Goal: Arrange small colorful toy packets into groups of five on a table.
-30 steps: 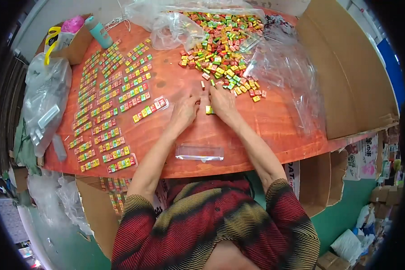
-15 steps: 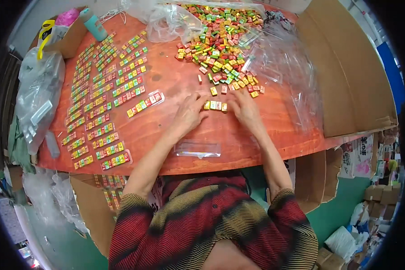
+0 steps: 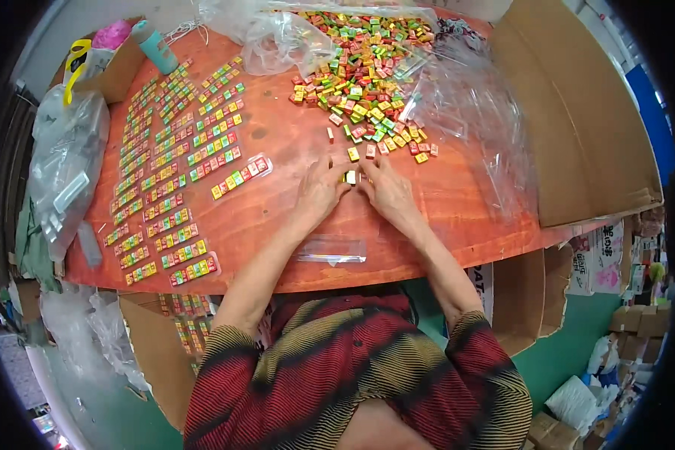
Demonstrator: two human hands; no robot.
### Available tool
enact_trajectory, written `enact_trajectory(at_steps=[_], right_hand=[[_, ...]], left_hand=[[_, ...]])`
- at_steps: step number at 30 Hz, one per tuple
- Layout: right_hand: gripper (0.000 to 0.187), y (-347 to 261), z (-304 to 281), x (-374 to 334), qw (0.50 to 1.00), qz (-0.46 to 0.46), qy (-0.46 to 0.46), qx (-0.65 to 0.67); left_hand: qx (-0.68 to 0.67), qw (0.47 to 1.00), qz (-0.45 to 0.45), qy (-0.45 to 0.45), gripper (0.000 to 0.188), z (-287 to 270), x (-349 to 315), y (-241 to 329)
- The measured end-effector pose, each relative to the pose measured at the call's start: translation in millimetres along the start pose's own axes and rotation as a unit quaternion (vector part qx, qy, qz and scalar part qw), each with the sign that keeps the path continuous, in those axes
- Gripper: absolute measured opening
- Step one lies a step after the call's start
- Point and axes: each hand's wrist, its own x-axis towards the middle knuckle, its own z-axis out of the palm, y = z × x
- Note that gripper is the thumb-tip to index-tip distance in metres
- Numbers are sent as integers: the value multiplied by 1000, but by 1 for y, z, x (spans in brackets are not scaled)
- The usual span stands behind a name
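Note:
My left hand (image 3: 320, 191) and my right hand (image 3: 389, 193) meet at the middle of the table, fingers closed around a short row of small coloured boxes (image 3: 350, 178). The fingers cover most of that row; only a yellow-and-white part shows between them. Just beyond my fingertips lie a yellow box (image 3: 353, 154) and a few pinkish ones. A clear plastic tray (image 3: 330, 250) rests between my forearms, near the table's front edge. Left of my left hand, another clear tray holds a row of red, green and yellow boxes (image 3: 240, 177).
A large heap of small boxes (image 3: 364, 71) spreads over the far side. Filled trays (image 3: 165, 184) stand in columns at left. Clear plastic packaging (image 3: 472, 97) lies right of the heap, beside a tall cardboard sheet (image 3: 577, 112). A teal bottle (image 3: 155, 46) stands far left.
Both hands have come closer together, the right one moving left. The row of boxes, which showed openly between them, is now mostly covered by the fingers.

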Motion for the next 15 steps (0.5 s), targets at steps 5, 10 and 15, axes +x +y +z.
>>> enact_trajectory(at_steps=[5,10,15], right_hand=[[23,9,10,32,999,-17,42,-2],[26,2,4,50,996,19,77,-37],[18,16,18,76,992,12,93,-89]], left_hand=[[12,1000,4,-11,32,-1,2,-1],[12,1000,-21,-17,30,-5,-2,-5],[9,1000,-23,0,29,-4,-3,-2]])
